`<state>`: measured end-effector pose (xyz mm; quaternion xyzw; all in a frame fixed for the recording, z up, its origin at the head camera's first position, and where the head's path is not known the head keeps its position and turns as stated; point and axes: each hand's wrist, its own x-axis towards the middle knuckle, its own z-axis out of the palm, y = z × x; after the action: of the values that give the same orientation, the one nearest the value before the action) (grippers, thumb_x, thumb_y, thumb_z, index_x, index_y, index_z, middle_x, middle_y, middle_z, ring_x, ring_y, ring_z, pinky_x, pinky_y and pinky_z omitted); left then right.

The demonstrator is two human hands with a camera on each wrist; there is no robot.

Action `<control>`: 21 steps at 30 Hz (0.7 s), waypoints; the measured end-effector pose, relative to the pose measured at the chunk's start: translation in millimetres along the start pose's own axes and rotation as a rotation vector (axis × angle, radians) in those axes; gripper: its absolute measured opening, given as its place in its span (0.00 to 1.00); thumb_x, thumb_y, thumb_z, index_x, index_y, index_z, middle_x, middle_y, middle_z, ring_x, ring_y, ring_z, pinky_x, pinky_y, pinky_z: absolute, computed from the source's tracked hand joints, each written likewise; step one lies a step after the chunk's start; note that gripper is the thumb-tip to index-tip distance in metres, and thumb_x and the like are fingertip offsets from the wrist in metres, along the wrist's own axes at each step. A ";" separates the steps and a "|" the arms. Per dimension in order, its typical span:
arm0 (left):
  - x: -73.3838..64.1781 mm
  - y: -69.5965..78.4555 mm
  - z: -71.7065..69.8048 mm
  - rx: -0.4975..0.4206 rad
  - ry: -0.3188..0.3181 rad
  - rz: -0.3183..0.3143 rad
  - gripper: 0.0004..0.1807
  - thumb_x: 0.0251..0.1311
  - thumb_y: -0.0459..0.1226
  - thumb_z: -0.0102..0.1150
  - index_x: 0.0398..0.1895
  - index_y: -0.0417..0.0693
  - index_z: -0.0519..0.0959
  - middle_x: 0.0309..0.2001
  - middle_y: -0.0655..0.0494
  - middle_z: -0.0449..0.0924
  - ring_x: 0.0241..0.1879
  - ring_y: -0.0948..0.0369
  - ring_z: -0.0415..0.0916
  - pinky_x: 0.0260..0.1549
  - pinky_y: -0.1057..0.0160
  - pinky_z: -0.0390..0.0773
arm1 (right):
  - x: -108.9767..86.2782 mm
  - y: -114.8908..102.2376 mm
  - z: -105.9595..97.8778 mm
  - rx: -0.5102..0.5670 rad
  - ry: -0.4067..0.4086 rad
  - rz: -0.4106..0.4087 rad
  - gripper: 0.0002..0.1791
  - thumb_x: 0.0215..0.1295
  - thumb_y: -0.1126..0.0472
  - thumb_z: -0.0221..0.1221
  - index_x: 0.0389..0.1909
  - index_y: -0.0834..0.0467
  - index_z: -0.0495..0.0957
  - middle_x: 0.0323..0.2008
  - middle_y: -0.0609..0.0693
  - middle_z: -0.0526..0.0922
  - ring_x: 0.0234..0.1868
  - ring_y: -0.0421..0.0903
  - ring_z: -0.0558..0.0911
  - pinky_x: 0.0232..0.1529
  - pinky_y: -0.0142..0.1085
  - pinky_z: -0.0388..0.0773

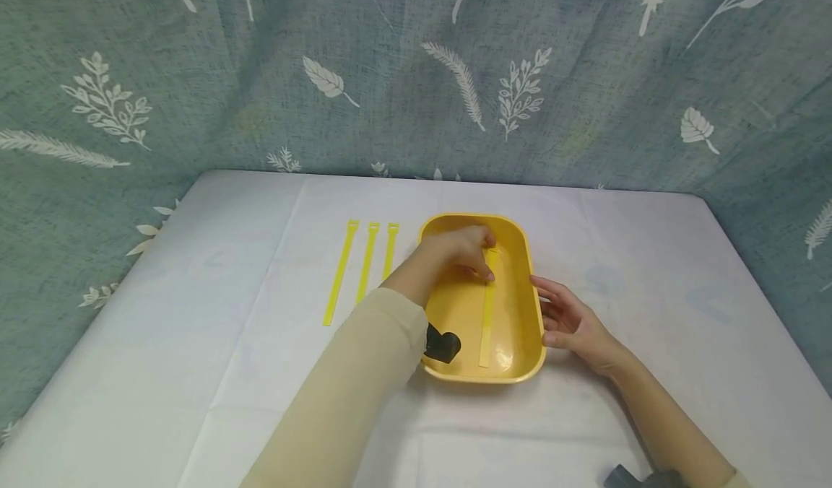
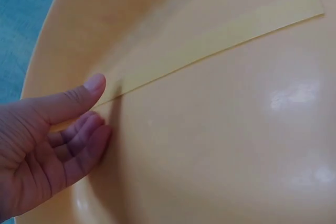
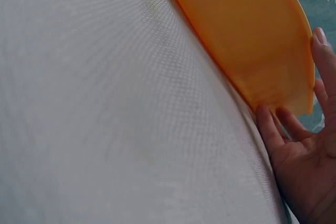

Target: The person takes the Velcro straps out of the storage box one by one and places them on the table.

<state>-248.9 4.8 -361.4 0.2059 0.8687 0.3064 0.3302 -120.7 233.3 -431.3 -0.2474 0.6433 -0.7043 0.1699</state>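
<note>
A yellow strap point(image 1: 486, 322) with a wider head at its far end lies lengthwise in the yellow tray point(image 1: 448, 377). My left hand point(image 1: 464, 250) reaches into the tray from the left, at the strap's far end. In the left wrist view, the strap point(image 2: 220, 40) runs in between the thumb and the curled fingers. At the tray's right side is my right hand point(image 1: 578, 322), its fingers spread and relaxed, fingertips at the rim and outer wall. The right wrist view shows those fingers point(image 3: 270, 129) against the outside of the tray point(image 3: 241, 30).
Left of the tray several yellow straps point(image 1: 339, 275) with slotted heads lie side by side on the white tablecloth point(image 1: 260, 372); my left forearm partly covers them. A green curtain point(image 1: 390, 69) with white leaves hangs behind the table. Black devices point(image 1: 443, 345) sit on my wrists.
</note>
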 end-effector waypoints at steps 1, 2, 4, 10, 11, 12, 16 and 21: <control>0.6 0.2 1.7 0.009 0.012 0.004 0.37 0.48 0.34 0.71 0.62 0.40 0.64 0.41 0.49 0.70 0.25 0.61 0.69 0.29 0.72 0.72 | 0.1 -0.3 0.1 -0.003 0.000 0.000 0.41 0.62 0.69 0.60 0.72 0.61 0.50 0.68 0.54 0.60 0.60 0.42 0.72 0.55 0.33 0.74; 1.1 0.2 3.1 0.024 0.027 0.006 0.38 0.47 0.35 0.72 0.61 0.40 0.64 0.39 0.51 0.70 0.26 0.61 0.69 0.30 0.72 0.71 | 0.2 -0.5 0.2 -0.007 0.001 0.001 0.40 0.62 0.69 0.60 0.72 0.61 0.50 0.68 0.54 0.60 0.60 0.42 0.72 0.55 0.33 0.74; 1.9 -0.1 6.1 0.064 0.054 0.013 0.38 0.46 0.36 0.74 0.60 0.41 0.64 0.35 0.52 0.69 0.30 0.60 0.68 0.33 0.71 0.70 | 0.5 -0.7 0.3 -0.014 0.002 0.000 0.40 0.62 0.69 0.59 0.72 0.61 0.50 0.68 0.54 0.60 0.60 0.42 0.72 0.55 0.33 0.74; 6.3 -5.9 15.1 0.137 0.134 0.065 0.39 0.42 0.41 0.76 0.56 0.43 0.65 0.34 0.53 0.68 0.38 0.58 0.67 0.41 0.69 0.68 | 0.6 -1.8 1.5 -0.018 0.012 0.014 0.40 0.62 0.68 0.60 0.72 0.60 0.51 0.68 0.53 0.61 0.60 0.42 0.72 0.55 0.33 0.74; 6.9 -7.5 16.4 0.126 0.143 0.072 0.38 0.41 0.41 0.76 0.55 0.43 0.66 0.34 0.53 0.68 0.38 0.58 0.67 0.40 0.69 0.68 | 0.4 -2.0 1.8 -0.020 0.016 0.020 0.40 0.62 0.68 0.60 0.72 0.60 0.51 0.68 0.53 0.61 0.60 0.42 0.72 0.55 0.33 0.74; 7.5 -9.2 17.5 0.114 0.150 0.078 0.38 0.42 0.41 0.76 0.55 0.43 0.66 0.34 0.53 0.69 0.37 0.58 0.68 0.39 0.69 0.68 | 0.2 -1.9 2.1 -0.023 0.021 0.025 0.40 0.62 0.68 0.60 0.72 0.60 0.51 0.68 0.53 0.61 0.60 0.42 0.73 0.55 0.33 0.74; 8.8 -15.2 19.9 0.060 0.162 0.090 0.35 0.42 0.40 0.76 0.54 0.44 0.68 0.32 0.53 0.70 0.34 0.59 0.68 0.34 0.71 0.68 | -0.4 -1.7 3.3 -0.024 0.026 0.037 0.40 0.62 0.68 0.60 0.72 0.59 0.51 0.68 0.54 0.60 0.59 0.41 0.73 0.55 0.32 0.74; 8.8 -18.5 19.9 -0.029 0.158 0.091 0.32 0.44 0.36 0.74 0.53 0.42 0.70 0.30 0.54 0.69 0.31 0.61 0.67 0.30 0.73 0.67 | 0.1 -1.6 4.3 -0.022 0.022 0.018 0.40 0.62 0.68 0.60 0.72 0.60 0.51 0.68 0.55 0.60 0.59 0.42 0.73 0.54 0.33 0.75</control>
<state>-244.0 4.2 -389.5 0.2155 0.8772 0.3491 0.2495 -118.2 229.9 -429.4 -0.2357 0.6549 -0.6985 0.1664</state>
